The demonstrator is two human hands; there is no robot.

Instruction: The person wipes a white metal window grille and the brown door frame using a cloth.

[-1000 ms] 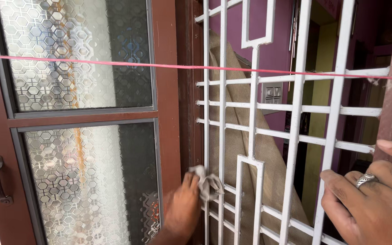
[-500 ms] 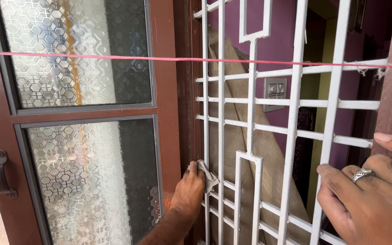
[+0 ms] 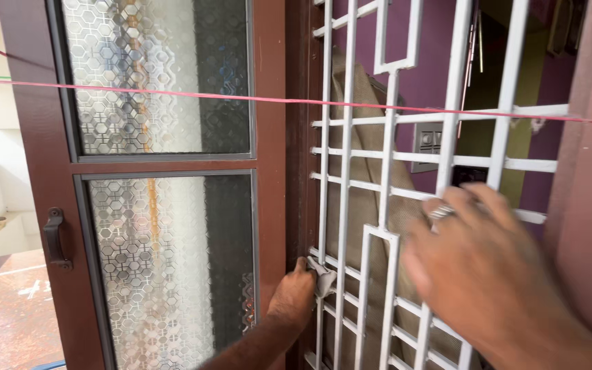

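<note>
Small grey cloth (image 3: 321,273) pinched by left hand (image 3: 294,299) against white metal grille (image 3: 386,226) low beside brown door (image 3: 268,137) with two patterned glass panes, right hand (image 3: 477,264) blurred nearer, fingers spread, grasp impossible to tell, one pink cord (image 3: 296,101) across, tan mesh and purple wall behind.

A home's doorway: brown door (image 3: 166,164) with patterned glass at nine o'clock, white window grille (image 3: 392,178), purple wall (image 3: 426,75) behind.
</note>
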